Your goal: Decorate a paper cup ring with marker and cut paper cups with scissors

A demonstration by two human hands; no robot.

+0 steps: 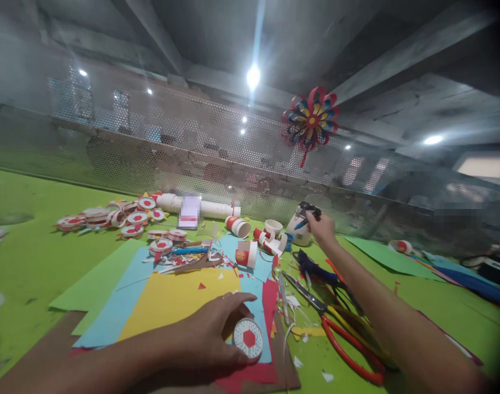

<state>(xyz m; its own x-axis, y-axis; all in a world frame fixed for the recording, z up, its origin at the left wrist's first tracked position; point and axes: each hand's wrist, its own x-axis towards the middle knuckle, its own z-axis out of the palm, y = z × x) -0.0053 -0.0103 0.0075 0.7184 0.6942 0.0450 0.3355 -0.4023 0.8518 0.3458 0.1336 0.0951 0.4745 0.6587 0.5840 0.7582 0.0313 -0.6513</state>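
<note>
My left hand (221, 328) curls around a small round paper-cup base (248, 339) with a red hexagon and dark dots on its face. The thumb presses its lower edge, and the index finger arches above it. Beneath lie stacked sheets of yellow paper (172, 301), blue paper and red paper. Further off, my right hand (321, 229) is closed on a slim dark-blue pen-like stick (301, 223). It is beside a white jar (298, 232) with a black top. Whether the fingers also touch the jar is unclear.
Cut paper cups (246, 255) and scraps lie mid-table. Finished-looking red-and-white rings (98, 216) pile up at left. Large orange-handled scissors (348, 350) lie under my right forearm. A white tube (217, 209) and a perforated metal screen (192, 148) stand behind; a paper flower (311, 119) hangs there.
</note>
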